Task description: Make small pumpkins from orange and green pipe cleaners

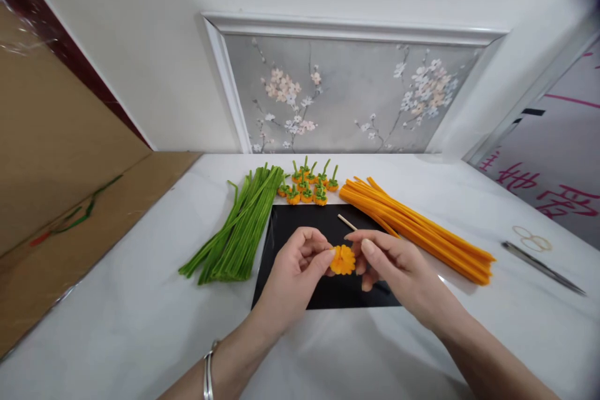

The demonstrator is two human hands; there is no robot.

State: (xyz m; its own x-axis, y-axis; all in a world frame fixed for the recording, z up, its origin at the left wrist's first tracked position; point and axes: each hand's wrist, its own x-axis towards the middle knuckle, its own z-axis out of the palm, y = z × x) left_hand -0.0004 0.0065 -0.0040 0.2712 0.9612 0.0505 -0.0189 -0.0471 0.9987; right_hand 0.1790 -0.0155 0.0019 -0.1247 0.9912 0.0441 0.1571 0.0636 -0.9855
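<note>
An orange scalloped piece (342, 260), round like a small flower, is pinched between the thumb and fingers of my left hand (308, 260) above a black mat (290, 219). My right hand (382, 260) is at the piece's right side, its thumb and index finger apart and its other fingers curled near the edge; whether they touch it is unclear. Behind my right hand, a thin pale stick (347, 222) lies on the mat, partly hidden. Several small orange-and-green pumpkin shapes (307, 192) with upright green stems stand behind the mat.
Green fuzzy stems (239, 231) lie left of the mat, orange ones (417, 225) to the right. Tweezers (544, 267) and thin rubber bands (532, 239) are at the far right of the white table (140, 319). Cardboard (103, 225) borders the left side.
</note>
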